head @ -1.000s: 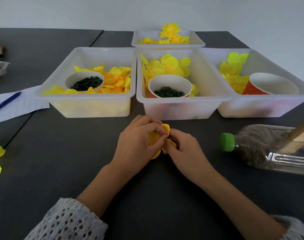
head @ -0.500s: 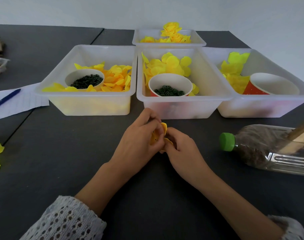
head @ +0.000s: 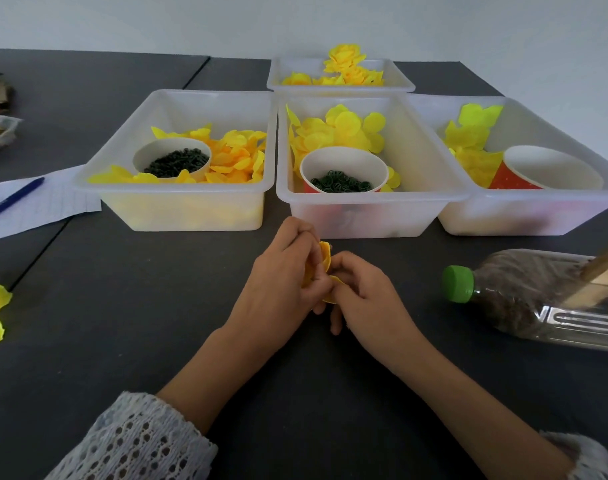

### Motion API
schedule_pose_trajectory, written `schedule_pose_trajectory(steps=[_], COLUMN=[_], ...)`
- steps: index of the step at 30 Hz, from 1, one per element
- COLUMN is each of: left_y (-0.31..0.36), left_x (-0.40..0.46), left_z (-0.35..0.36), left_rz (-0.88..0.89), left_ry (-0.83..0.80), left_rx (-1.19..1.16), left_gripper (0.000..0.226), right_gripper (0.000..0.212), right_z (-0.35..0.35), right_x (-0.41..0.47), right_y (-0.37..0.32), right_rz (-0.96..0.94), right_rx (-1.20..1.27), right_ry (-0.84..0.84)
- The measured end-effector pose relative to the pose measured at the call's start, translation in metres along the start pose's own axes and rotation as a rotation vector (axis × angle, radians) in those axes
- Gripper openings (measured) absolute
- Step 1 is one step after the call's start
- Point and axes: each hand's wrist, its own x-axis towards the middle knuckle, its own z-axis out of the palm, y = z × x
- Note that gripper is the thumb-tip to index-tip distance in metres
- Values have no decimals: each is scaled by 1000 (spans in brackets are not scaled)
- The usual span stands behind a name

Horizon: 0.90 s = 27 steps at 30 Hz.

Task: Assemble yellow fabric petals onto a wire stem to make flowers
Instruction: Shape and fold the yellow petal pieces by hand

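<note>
Petals (head: 325,259) (mostly hidden) between hands

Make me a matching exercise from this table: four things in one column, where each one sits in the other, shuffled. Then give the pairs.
Things
1. blue pen
2. green-capped bottle
3. red paper cup
4. finished yellow flowers

Places
A. lying on its side on the table, right of the hands
B. in the rear small bin
C. on the squared paper at the left edge
D. in the right-hand bin, beside pale yellow petals

Pairs: 1-C, 2-A, 3-D, 4-B
</note>
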Motion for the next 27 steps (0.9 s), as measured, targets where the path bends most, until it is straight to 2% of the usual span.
schedule_pose_trajectory(steps=[8,18,20,23,27], left_y=[-4,5,8,11,16], left_x=[3,1,2,3,2], left_z=[-6,-2,-1,2,1], left_rz=[47,32,64,145,95], left_ry=[-54,-159,-142,-50,-70], left_rx=[-44,25,140,484,604], left_gripper=[8,13,13,18,29], right_gripper=[20,18,15,18,17], right_z=[-7,-6,-5,-4,-1], right_x=[0,1,3,6,7], right_y=[-3,-2,-2,-3,-3], right_rz=[-67,1,26,77,113], right_rx=[79,-24,-16,8,3], right_ry=[-27,29,53,96,126])
